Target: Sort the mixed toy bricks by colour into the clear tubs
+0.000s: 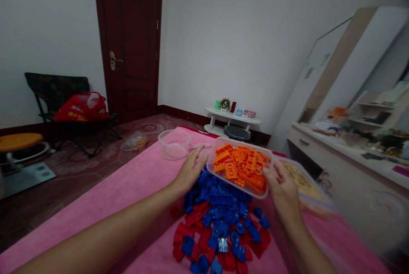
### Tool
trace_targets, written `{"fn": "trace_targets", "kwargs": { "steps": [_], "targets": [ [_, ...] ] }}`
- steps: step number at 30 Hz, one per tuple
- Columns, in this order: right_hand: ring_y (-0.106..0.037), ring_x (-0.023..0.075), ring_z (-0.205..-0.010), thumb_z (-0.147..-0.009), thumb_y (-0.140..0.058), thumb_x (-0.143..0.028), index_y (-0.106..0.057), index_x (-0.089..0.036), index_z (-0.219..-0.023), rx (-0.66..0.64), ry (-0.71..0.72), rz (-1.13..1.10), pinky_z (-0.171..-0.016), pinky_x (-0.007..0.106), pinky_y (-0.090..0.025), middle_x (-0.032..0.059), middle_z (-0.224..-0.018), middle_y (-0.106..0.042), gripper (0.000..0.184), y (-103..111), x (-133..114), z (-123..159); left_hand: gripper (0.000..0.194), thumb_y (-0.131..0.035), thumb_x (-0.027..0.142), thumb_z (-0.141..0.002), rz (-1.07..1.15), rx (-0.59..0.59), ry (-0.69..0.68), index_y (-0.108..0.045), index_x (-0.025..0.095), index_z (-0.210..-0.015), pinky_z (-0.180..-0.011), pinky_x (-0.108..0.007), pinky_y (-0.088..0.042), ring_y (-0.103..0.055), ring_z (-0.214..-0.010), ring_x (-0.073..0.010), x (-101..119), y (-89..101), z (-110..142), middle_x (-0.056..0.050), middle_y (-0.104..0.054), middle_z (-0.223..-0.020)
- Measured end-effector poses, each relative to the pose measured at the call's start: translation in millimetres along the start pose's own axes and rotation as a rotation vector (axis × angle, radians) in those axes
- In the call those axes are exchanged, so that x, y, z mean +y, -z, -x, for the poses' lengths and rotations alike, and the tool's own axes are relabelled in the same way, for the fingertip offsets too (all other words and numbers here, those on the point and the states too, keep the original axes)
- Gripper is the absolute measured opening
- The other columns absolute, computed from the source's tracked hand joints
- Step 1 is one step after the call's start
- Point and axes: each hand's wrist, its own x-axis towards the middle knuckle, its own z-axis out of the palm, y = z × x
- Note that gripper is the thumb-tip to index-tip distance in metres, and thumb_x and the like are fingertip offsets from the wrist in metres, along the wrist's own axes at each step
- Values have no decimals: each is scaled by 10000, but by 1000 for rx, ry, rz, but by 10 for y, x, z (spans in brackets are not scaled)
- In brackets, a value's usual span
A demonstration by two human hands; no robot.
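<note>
A clear plastic container [209, 164] full of orange building bricks [241, 165] is tilted toward me above the pile. My right hand [283, 182] grips its right end, thumb over the rim. With fingers stretched out, my left hand [191, 171] is beside the container's left end; whether it touches the wall I cannot tell. Below lies a heap of blue building bricks [223, 199] mixed with red building bricks [183, 235] nearer to me. A round clear tub [174, 146] stands on the pink cloth just beyond my left hand.
The pink cloth [143, 176] covers the surface. To the right sits a lidded container with yellowish contents [298, 178]. A white cabinet [335, 167] runs along the right side. A folding chair with a red bag [83, 108], a stool [21, 141] and a low shelf [231, 115] stand farther off.
</note>
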Motion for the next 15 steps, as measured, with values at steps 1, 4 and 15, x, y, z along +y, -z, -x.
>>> {"fn": "trace_targets", "kwargs": {
  "steps": [1, 4, 15],
  "targets": [
    [-652, 255, -976, -685, -680, -444, -519, -147, -1284, 10, 21, 25, -780, 329, -559, 121, -1130, -661, 688, 9, 43, 3, 618, -330, 562, -904, 56, -26, 59, -418, 183, -1384, -1115, -384, -264, -364, -1332, -221, -80, -69, -21, -91, -424, -1432],
    [-641, 271, -996, -658, -692, -441, -515, -121, -1284, 55, 92, 66, -820, 373, -548, 153, -1144, -645, 725, 11, 155, 5, 655, -310, 605, -888, 151, -97, 141, -458, 178, -1362, -1127, -375, -243, -357, -1341, -223, -250, -201, -11, -84, -427, -1433],
    [-644, 236, -956, -675, -700, -385, -455, -183, -1330, -128, 223, 300, -766, 353, -561, 135, -1195, -599, 728, 67, -7, 127, 682, -370, 554, -899, 108, -69, 39, -260, 184, -1461, -1138, -372, -216, -281, -1380, -207, -262, -242, 177, -89, -270, -1516]
  ]
}}
